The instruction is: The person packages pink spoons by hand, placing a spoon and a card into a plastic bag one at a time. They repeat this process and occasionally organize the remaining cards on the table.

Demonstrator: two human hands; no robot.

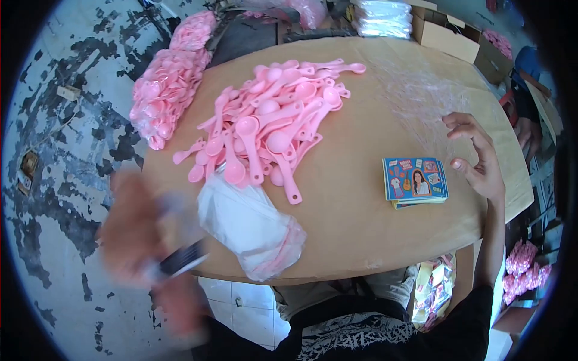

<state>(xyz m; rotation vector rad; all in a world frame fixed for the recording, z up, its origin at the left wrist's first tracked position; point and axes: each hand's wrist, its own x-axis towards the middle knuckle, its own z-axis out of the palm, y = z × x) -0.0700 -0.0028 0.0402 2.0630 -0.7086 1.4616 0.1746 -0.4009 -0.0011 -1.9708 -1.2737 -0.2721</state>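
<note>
A heap of pink plastic spoons (pixel 265 120) lies on the brown-covered table (pixel 343 234). Below the heap, a stack of clear plastic bags (pixel 244 225) rests near the table's front left edge. My left hand (pixel 129 231) is smeared by motion beyond that edge, with something blurred, partly clear, beside its fingers. A dark band circles the wrist. On the right, my right hand (pixel 475 153) hovers with fingers apart and nothing in them. It is just above and right of a stack of blue printed cards (pixel 415 180).
Bags of pink spoons (pixel 171 90) stand at the back left. Thin clear film (pixel 421 99) lies at the back right, near an open cardboard box (pixel 445 39). A box of small packets (pixel 433 289) sits below the front edge. Another person's hand (pixel 530 135) shows at far right.
</note>
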